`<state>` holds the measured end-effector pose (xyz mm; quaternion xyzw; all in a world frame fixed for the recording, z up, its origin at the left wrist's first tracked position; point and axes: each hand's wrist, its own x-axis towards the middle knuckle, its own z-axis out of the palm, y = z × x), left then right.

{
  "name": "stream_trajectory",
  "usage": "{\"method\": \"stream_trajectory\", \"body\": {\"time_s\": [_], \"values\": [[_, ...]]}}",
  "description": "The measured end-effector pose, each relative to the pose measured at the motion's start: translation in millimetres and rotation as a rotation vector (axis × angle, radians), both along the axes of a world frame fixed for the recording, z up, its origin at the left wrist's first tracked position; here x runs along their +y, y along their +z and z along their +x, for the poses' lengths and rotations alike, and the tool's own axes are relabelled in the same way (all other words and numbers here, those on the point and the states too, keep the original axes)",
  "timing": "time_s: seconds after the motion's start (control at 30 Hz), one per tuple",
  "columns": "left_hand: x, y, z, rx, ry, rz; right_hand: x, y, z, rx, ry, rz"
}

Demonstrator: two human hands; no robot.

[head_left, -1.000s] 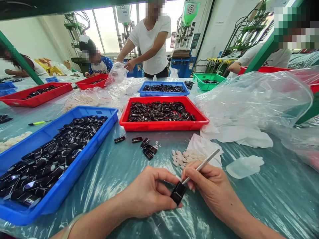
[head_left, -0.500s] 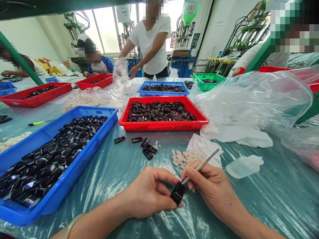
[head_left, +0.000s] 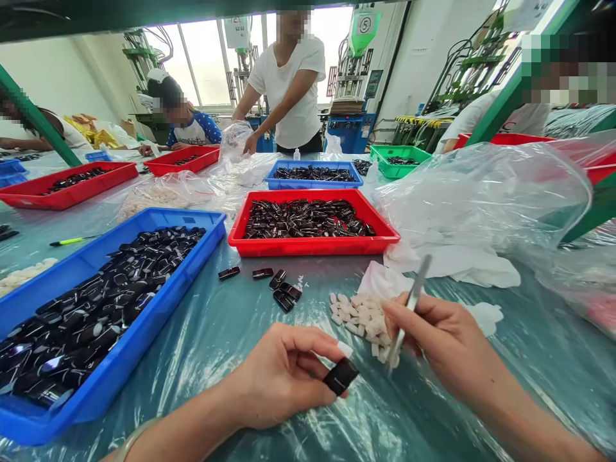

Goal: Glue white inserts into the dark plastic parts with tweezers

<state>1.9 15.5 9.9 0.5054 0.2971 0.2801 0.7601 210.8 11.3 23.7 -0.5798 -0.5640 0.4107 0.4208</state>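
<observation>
Between the thumb and fingers of my left hand [head_left: 282, 372] is a small glossy black plastic piece [head_left: 341, 377], tilted. Something white [head_left: 344, 349] shows at the tip of that hand's index finger; I cannot tell whether it is a covering or a loose bit. My right hand [head_left: 445, 337] grips metal tweezers [head_left: 418, 285], whose lower end points down beside a heap of small whitish pieces [head_left: 356, 313] and looks blurred. The tweezers are apart from the black piece. Several similar black pieces [head_left: 283, 299] lie on the plastic-covered table [head_left: 202, 333] beyond my left hand.
A long blue tray [head_left: 212, 232] of black pieces stands left, and a red tray [head_left: 308, 249] of them ahead. Crumpled clear plastic [head_left: 481, 192] and a white cloth [head_left: 378, 279] lie right. A translucent bottle [head_left: 486, 316] is partly behind my right hand. People work across the table.
My right hand has drawn the tweezers away from the black piece, to the right, and they now stand more upright. My left hand still holds the piece, now turned.
</observation>
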Motion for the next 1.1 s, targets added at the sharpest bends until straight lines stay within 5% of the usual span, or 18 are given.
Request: {"method": "stream_trajectory", "body": {"time_s": [0.1, 0.23, 0.43, 0.57, 0.8, 1.1], "values": [[-2, 0.5, -3, -0.092, 0.014, 0.049, -5, -0.2, -1, -0.339, 0.213, -0.084], [-2, 1.4, -5, -0.141, 0.030, 0.109, -18, -13.8, -15, -0.763, 0.321, -0.062], [0, 2.3, -5, -0.112, 0.033, 0.210, -27, -29.6, -19, -1.001, 0.432, -0.049], [-1, 2.7, -5, -0.088, 0.027, 0.231, -26, -25.3, -15, -0.918, 0.377, 0.119], [0, -1.2, -1, -0.139, 0.044, 0.184, -29, 6.2, -20, -0.334, 0.302, 0.521], [-3, -2.1, 2, -0.126, 0.031, 0.052, -25, 0.4, -25, -0.182, 0.391, 0.530]]}}
